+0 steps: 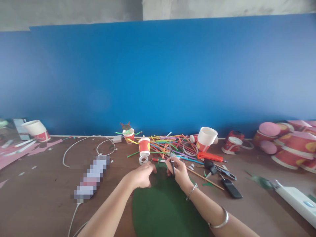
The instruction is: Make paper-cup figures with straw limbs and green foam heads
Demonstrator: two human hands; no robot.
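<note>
A large sheet of dark green paper (165, 207) lies on the table in front of me, its far end between my hands. My left hand (143, 174) is at its far left edge, with bent fingers and thumb holding the paper. My right hand (180, 172) is closed round a pair of scissors (172, 164), the blades pointing up and away over the far end of the sheet. Just beyond my left hand are a roll of clear tape (143, 160) and a red paper cup (144, 146) with a yellow strip at its side.
Colourful craft sticks (170, 144) lie scattered beyond my hands. A white-and-red cup (206, 138), an orange cutter (211, 156), keys (210, 167) and a wooden stick (206, 178) are to the right. Left lies a phone (92, 177) with its cable. Stacked cups (293, 148) stand far right.
</note>
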